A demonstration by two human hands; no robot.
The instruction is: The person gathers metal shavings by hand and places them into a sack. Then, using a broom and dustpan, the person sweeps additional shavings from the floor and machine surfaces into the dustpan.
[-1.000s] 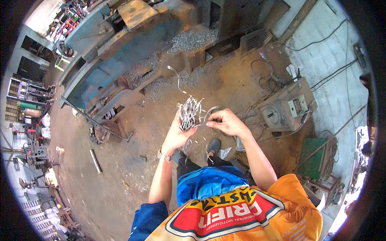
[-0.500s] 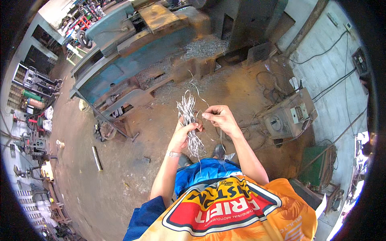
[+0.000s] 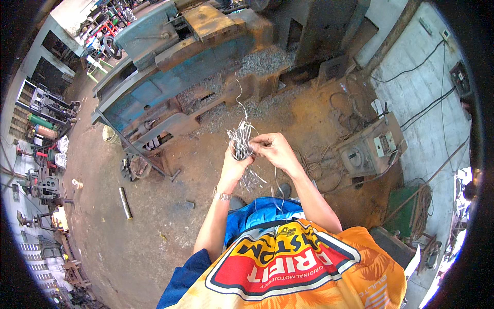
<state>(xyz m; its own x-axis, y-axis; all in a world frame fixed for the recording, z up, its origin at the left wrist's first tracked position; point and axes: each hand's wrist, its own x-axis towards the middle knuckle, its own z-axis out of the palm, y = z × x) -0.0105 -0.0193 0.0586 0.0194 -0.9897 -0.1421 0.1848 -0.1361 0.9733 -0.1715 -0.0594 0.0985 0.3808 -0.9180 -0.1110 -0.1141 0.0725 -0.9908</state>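
Note:
My left hand [image 3: 235, 168] is wrapped round a tangled bundle of thin silvery strands [image 3: 240, 138], which looks like metal turnings or wire. The bundle fans out above the fist, and loose ends hang below it. Close against its right side, the fingers of my right hand [image 3: 278, 153] are pinched together at the strands; what exactly lies between the fingertips is too small to make out. One long curly strand [image 3: 241, 98] sticks up from the top. Another thin strand hangs below my right hand toward the blue shorts [image 3: 263, 210].
A large rusty blue machine [image 3: 177, 77] with metal chips on it stands ahead. To the right are a box-shaped unit [image 3: 366, 154] and coiled cables [image 3: 314, 170]. A metal bar [image 3: 125, 203] lies on the floor at left, and tools and equipment [image 3: 47, 183] line the far left.
My right hand has moved left, right up to the bundle. The bundle has tilted, with less of it hanging below my left hand. The view has shifted slightly.

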